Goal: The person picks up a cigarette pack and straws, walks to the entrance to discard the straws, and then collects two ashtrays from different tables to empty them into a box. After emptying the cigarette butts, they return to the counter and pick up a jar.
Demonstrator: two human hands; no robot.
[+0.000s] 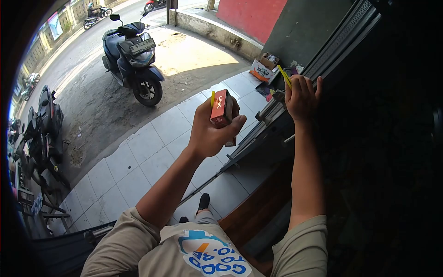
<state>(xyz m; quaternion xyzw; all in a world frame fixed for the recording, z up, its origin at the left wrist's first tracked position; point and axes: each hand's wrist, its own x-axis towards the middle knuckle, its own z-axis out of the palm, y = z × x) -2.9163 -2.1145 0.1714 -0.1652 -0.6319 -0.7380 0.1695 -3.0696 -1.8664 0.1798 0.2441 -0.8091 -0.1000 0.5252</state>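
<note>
My left hand (pixel 210 129) is wrapped round a small red box (pixel 221 107) with white lettering, held up near the middle of the view. A short yellow piece (pixel 212 99) shows at the box's left side, by my fingers. To the right, my right hand (pixel 302 98) is raised beside the metal door frame, its fingers closed round a thin yellow stick (pixel 284 76) that points up and to the left. The lower part of the stick is hidden in the fingers.
A parked scooter (pixel 134 60) stands outside beyond the white tiled floor (pixel 143 152). More motorcycles (pixel 46 134) are at the far left. An open carton (pixel 261 71) sits by the wall. The folding metal door (pixel 341 39) runs along the right. A low wall borders the road.
</note>
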